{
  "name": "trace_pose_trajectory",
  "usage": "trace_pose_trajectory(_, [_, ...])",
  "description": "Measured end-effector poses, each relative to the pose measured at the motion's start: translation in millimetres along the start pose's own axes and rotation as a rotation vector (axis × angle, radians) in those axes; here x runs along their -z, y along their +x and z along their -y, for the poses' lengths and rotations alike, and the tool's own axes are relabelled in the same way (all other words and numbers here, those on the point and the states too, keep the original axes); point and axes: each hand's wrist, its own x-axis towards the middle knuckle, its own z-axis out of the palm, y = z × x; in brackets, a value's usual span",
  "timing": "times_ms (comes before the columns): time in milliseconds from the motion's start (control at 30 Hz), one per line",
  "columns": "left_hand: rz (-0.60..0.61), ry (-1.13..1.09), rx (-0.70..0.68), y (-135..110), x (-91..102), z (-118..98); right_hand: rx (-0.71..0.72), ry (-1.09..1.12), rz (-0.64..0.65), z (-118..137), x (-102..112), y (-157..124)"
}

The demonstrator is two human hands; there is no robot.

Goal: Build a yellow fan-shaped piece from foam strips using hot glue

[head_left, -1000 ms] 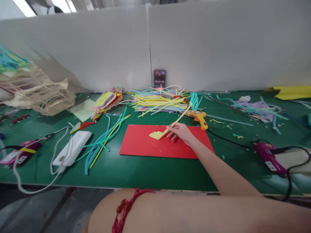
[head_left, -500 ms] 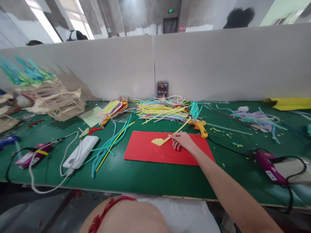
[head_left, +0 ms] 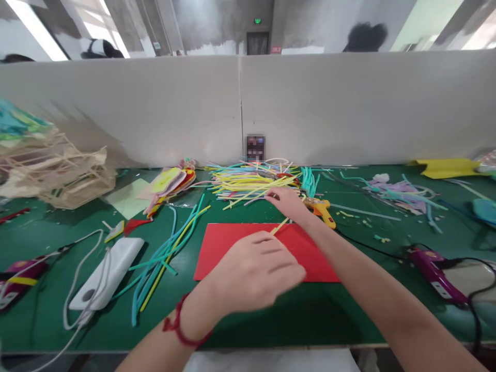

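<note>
My right hand (head_left: 289,202) is at the front edge of a pile of coloured fuzzy strips (head_left: 248,186), its fingers slightly bent and apart, with nothing seen in them. Nearer to me, my left hand (head_left: 259,271) hovers over a red board (head_left: 217,248), back upward. Its fingers are curled together and a little blurred; whatever they hold is hidden. A pale yellow strip (head_left: 279,226) shows between the two hands, over the board. The left hand covers the folded yellow piece. An orange-yellow glue gun (head_left: 324,213) lies beside my right wrist.
Loose teal and yellow strips (head_left: 170,253) and a white power bank (head_left: 108,274) with a cable lie left. A purple device (head_left: 436,276) is at right. Layered cut-outs (head_left: 170,183), a stick frame (head_left: 73,175) and a phone (head_left: 256,148) stand toward the grey partition (head_left: 155,113).
My right hand has left the yellow strip and moved up to the strip pile. My left hand has come into view over the red board. The camera view has shifted.
</note>
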Motion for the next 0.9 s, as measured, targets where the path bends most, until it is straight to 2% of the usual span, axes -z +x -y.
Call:
trace_pose_trajectory(67, [0.048,0.056,-0.06,7.2,-28.4,19.1,0.044,-0.088,0.01,4.8,0.9,9.6])
trace_pose_trajectory(133, [0.102,0.103,-0.032,3.9,-56.5,34.3,0.011,-0.124,-0.011,5.2,6.0,9.6])
trace_pose_trajectory(167, [0.099,0.1,0.028,-0.6,-68.8,40.5,-0.038,-0.135,-0.037,3.0,10.6,6.0])
trace_pose_trajectory(233, [0.028,0.055,0.241,-11.9,-87.6,50.5,-0.197,-0.186,-0.119,-6.9,23.2,-7.9])
trace_pose_trajectory(300, [-0.045,0.002,0.466,-21.6,-97.2,58.3,-0.386,-0.291,-0.192,-23.1,37.1,-27.7])
trace_pose_trajectory(367, [-0.05,-0.034,0.639,-26.9,-99.2,63.7,-0.55,-0.41,-0.229,-42.7,47.1,-48.8])
trace_pose_trajectory(467, [0.0,-0.071,0.735,-27.4,-95.3,65.9,-0.738,-0.467,-0.158,-69.0,49.1,-74.5])
trace_pose_trajectory(533, [0.046,-0.11,0.755,-25.1,-92.6,63.6,-0.721,-0.444,-0.16,-80.4,43.6,-85.6])
trace_pose_trajectory(667, [0.122,-0.153,0.755,-21.5,-92.4,56.9,-0.679,-0.467,-0.285,-91.8,30.7,-96.0])
trace_pose_trajectory(833, [0.155,-0.133,0.741,-21.2,-96.5,55.1,-0.756,-0.388,-0.139,-103.7,23.6,-96.0])
trace_pose_trajectory(900, [0.153,-0.154,0.745,-21.1,-97.4,55.3,-0.768,-0.36,-0.127,-107.2,22.5,-94.7])
